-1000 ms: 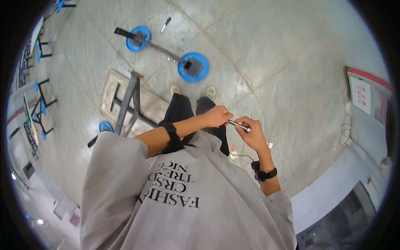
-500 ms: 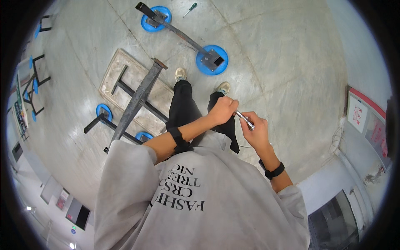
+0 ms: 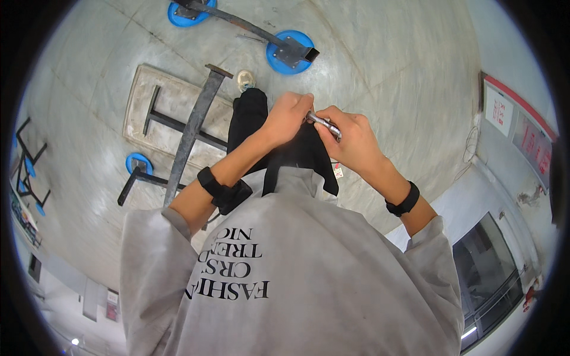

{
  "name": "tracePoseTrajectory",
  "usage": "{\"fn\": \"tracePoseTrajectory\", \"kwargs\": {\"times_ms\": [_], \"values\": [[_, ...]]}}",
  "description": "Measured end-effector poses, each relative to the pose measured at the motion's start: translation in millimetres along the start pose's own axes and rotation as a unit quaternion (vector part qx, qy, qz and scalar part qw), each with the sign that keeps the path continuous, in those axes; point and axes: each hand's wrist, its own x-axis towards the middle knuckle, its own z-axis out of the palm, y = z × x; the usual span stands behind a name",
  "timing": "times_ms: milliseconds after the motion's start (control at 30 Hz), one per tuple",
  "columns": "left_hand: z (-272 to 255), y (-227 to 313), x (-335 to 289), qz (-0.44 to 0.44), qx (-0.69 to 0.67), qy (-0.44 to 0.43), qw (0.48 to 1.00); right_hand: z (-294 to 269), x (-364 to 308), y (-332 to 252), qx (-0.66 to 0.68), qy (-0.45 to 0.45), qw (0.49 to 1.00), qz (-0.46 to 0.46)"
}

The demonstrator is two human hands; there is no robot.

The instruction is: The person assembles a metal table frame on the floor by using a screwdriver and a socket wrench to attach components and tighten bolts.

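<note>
Two bare hands hold one silver metal tool [image 3: 323, 125], which looks like a wrench. It is up in the air over the floor [image 3: 409, 89], in front of the person's black pants [image 3: 248, 118]. It leans, with its right end lower in the view. The left hand [image 3: 290, 118] has its fingers bent in and closed on the tool's left end. The right hand [image 3: 351, 139] has its fingers curled around the other end, but I cannot tell where all of the fingertips are. The two hands are very near each other.

Each wrist wears a black band, and the person has a gray shirt [image 3: 344, 255]. One light shoe [image 3: 245, 79] shows just beside the right end of a pale flat board [image 3: 172, 89] on the floor. A thick dark metal beam [image 3: 193, 127] crosses over that board. Near the board's lower left corner is a small blue round seat [image 3: 129, 163].

Past the shoe, a big blue round seat [image 3: 280, 65] lies bottom side up on the floor. A long metal bar [image 3: 246, 26] joins it to another blue seat [image 3: 190, 22]. Thin wire loops [image 3: 470, 148] lie by the floor's right edge, next to the wall.
</note>
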Motion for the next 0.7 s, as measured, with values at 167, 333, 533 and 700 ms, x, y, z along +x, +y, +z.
{"fn": "tracePoseTrajectory", "kwargs": {"times_ms": [167, 333, 533, 700], "values": [[2.2, -56.5, 19.4, -0.129, -0.040, -0.042, 0.990, 26.0, -5.7, 45.1, 0.028, -0.041, 0.995, 0.082], [0.1, -139.6, 74.5, -0.333, -0.197, -0.119, 0.914, 54.1, -0.8, 149.4, 0.168, -0.088, 0.971, 0.147], [-45.7, -275.2, 221.6, -0.254, 0.314, -0.243, 0.882, 134.8, 38.7, 336.5, 0.030, -0.059, 0.972, 0.223], [-98.5, -347.2, 343.3, -0.130, 0.719, -0.360, 0.580, 181.2, 105.7, 481.0, -0.091, -0.044, 0.987, 0.123]]}}
